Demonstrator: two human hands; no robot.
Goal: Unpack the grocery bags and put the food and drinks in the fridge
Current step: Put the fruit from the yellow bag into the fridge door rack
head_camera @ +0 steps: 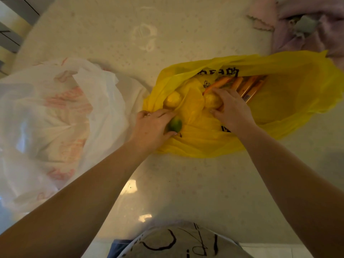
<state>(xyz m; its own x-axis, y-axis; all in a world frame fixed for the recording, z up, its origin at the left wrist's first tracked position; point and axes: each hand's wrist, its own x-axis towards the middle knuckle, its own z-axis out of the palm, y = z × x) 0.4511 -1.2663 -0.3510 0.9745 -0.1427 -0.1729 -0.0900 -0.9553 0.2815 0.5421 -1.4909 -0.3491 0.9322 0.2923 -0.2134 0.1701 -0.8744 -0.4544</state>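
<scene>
Table [186, 192] w/ yellow bag [297, 94], green lime [175, 125]

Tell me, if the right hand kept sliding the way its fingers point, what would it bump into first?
The right hand points up and left, its fingers already on a lemon in the yellow bag. Beyond that lies a fold of bag, then a second lemon, though depth is hard to judge.

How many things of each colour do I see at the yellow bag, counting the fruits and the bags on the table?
Yellow fruits: 2, one lying in the bag, one under the right hand
Green fruit: 1, held by the left hand
Yellow bag: 1
White bag: 1
Total: 5
The orange sticks in the bag are too hidden to count.
</scene>
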